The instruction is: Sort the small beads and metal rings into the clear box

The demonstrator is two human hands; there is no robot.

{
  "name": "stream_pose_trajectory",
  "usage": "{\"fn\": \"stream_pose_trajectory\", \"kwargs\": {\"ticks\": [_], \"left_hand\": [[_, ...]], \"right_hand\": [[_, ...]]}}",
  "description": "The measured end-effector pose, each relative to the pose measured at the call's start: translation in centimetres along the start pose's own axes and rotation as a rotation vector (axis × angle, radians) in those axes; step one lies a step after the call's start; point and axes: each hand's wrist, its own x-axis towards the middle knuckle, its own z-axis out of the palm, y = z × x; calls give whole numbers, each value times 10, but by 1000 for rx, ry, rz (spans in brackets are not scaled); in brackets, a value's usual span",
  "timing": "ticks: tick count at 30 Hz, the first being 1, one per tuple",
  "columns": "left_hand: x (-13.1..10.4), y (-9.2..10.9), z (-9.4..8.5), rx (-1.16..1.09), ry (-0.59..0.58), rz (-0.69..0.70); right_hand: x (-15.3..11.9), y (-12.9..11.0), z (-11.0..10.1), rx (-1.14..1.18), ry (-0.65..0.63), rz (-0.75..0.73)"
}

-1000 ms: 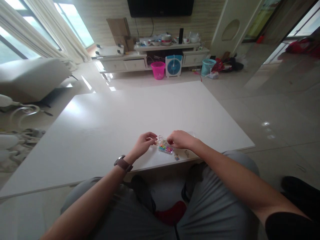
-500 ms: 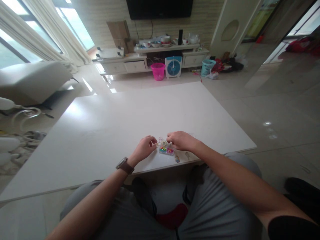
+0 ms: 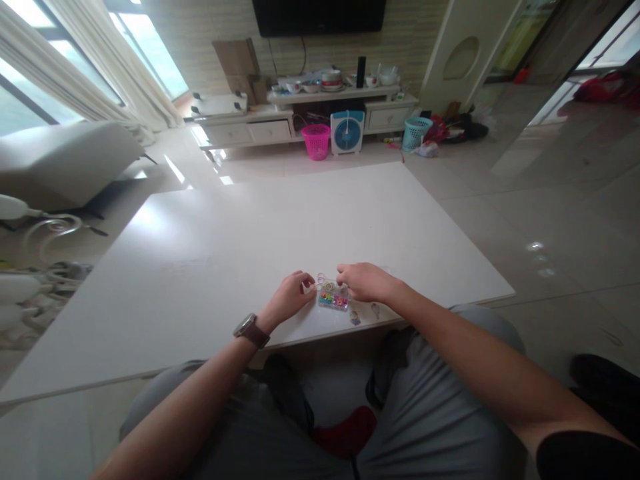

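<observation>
A small clear box (image 3: 333,299) with colourful beads in its compartments sits near the front edge of the white table (image 3: 280,220). Pale cord in loops (image 3: 327,287) lies over its back edge. At the box's left, my left hand (image 3: 296,293) pinches something too small to make out, perhaps an end of the cord. My right hand (image 3: 360,280) is over the back right of the box, fingers bent together; what they hold is hidden. Right of the box lie a small figure charm (image 3: 355,318) and a metal key ring piece (image 3: 375,309).
Beyond the table stand a pink basket (image 3: 316,141), a blue fan (image 3: 347,133) and a light blue basket (image 3: 416,133), before a cabinet with dishes. A white curled metal frame (image 3: 55,227) stands at the left. My knees are under the front edge.
My right hand has shifted very slightly right, and a little more of the beads and cord shows. My left hand has barely moved.
</observation>
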Motion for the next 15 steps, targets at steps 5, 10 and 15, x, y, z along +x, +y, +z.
{"fn": "stream_pose_trajectory", "kwargs": {"ticks": [5,10,15], "left_hand": [[0,-4,1,1,10,-8],[1,-8,1,15,23,-37],[2,-7,-1,34,-4,-39]], "right_hand": [[1,-2,2,5,-37,-10],[0,0,-2,29,41,-1],[-3,-2,-5,39,75,-5]]}}
